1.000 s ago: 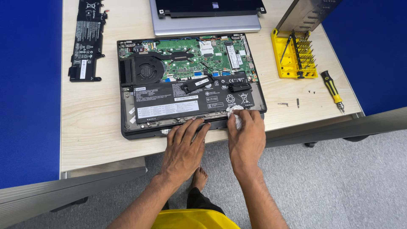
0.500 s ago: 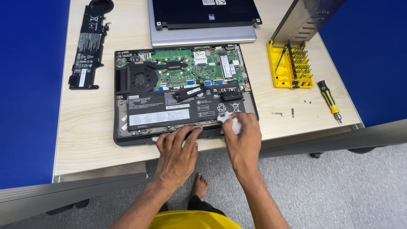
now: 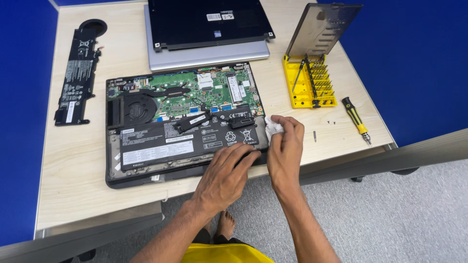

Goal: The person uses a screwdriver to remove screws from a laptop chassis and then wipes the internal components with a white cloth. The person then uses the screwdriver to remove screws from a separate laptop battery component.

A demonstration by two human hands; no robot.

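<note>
The pale wooden surface (image 3: pixel 73 160) ends just below the opened laptop (image 3: pixel 185 122), whose near edge lies close to the surface's front edge, with grey floor beyond; blue panels close in both sides. To the left of the laptop a strip of bare wood separates it from a loose black battery pack (image 3: pixel 78 73) near the left edge. Behind it lie a black bottom cover (image 3: pixel 209 22) on a silver laptop (image 3: pixel 204 54), nearly touching its far edge. To the right stand a yellow screwdriver bit case (image 3: pixel 312 83) with its smoky lid raised and a black-and-yellow screwdriver (image 3: pixel 356 119), with a few tiny screws on bare wood between. The opened laptop lies bottom-up, showing a green board, a round black fan at the left and a long black battery across the near half. The left hand (image 3: pixel 226 178) rests flat, fingers spread, on the laptop's near right edge. The right hand (image 3: pixel 285 148) is closed around a small white cloth (image 3: pixel 274 126), pressed at the laptop's right corner, just beside the left hand.
</note>
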